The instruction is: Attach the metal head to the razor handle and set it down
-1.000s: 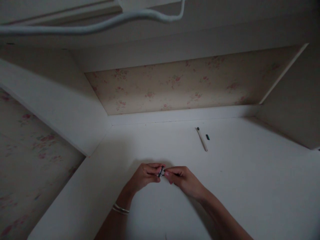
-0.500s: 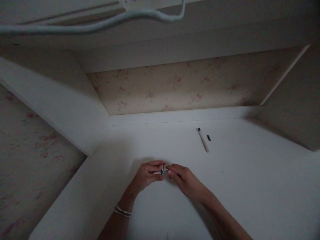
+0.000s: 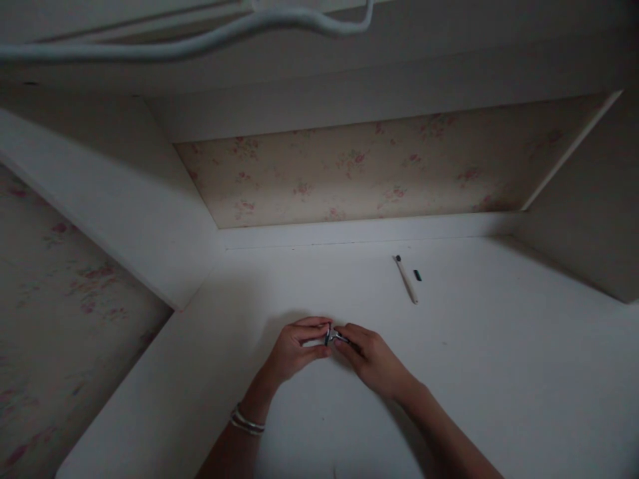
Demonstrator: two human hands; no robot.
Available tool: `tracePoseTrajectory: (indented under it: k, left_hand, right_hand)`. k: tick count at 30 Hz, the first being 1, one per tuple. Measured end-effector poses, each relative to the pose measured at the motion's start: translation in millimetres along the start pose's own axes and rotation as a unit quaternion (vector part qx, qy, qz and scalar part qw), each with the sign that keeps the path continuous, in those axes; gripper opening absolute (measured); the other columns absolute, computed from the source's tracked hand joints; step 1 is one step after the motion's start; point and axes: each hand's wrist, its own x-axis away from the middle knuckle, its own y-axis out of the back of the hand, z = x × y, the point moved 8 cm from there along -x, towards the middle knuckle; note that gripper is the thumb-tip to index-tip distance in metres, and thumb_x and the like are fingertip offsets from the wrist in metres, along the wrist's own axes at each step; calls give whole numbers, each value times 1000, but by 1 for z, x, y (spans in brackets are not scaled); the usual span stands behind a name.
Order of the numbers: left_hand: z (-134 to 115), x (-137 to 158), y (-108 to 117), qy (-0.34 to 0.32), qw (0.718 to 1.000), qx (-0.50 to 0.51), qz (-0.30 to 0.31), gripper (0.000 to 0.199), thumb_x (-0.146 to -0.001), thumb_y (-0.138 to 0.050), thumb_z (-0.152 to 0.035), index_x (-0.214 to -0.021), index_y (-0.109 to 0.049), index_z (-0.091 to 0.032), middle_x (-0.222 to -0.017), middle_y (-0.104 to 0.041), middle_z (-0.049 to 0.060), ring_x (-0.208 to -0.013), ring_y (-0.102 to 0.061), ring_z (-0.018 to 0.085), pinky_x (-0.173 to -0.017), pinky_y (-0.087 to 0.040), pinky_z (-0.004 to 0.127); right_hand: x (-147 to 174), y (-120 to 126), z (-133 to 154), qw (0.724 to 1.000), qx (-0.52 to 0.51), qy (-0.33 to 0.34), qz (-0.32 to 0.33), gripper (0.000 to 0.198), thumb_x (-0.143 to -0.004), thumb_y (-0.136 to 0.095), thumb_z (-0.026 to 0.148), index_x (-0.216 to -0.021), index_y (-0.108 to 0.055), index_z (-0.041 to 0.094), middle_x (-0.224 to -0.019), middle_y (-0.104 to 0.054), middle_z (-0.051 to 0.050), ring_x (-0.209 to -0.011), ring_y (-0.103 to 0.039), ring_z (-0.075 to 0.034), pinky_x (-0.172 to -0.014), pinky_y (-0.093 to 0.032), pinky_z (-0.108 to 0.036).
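A small shiny metal T-shaped piece with a dark crossbar is between my two hands, above the white surface. My left hand grips the crossbar, fingertips at its upper end and thumb at its lower end, with a gap behind the bar. My right hand pinches the stem from the right between thumb and fingers; the rest of the stem is hidden in it. The piece is too small and dim for me to tell its exact kind.
On the white surface, farther back to the right, lie a toothbrush with a dark head and a small dark green bar. White side panels and a papered back wall enclose the space. A pale pipe runs overhead.
The metal piece has turned slightly and shows more of its stem. My left fingers and thumb have shifted a little right along the crossbar. The toothbrush and green bar have not moved.
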Motion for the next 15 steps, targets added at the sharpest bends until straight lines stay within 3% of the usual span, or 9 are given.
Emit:
tracePoseTrajectory:
  k: [8, 12, 15]
  left_hand:
    - [0, 2, 0, 7, 1000, 21, -6, 37, -68, -75, -28, -103, -70, -20, -116, -60, 12, -103, -59, 24, -88, -51, 36]
    - [-5, 2, 3, -8, 1000, -21, -19, 30, -74, -69, -30, -102, -70, -20, -109, -62, 11, -93, -61, 20, -81, -53, 30]
    - [-14, 0, 5, -37, 996, -78, -35, 21, -78, -65, -30, -96, -72, -20, -95, -66, 9, -86, -61, 17, -76, -52, 27]
  right_hand:
    - [-3, -3, -11, 978, -196, -67, 5, 24, -91, -51, 37, -90, -64, 17, -78, -60, -1, -69, -52, -14, -61, -39, -24]
    - [-2, -22, -26, 928, -352, -118, 34, 31, -88, -54, 43, -77, -60, 14, -51, -47, 5, -43, -39, -8, -43, -29, -20]
    - [-1, -37, -32, 880, -452, -137, 55, 31, -84, -59, 44, -80, -60, 13, -58, -54, 2, -39, -42, -7, -39, -30, -19]
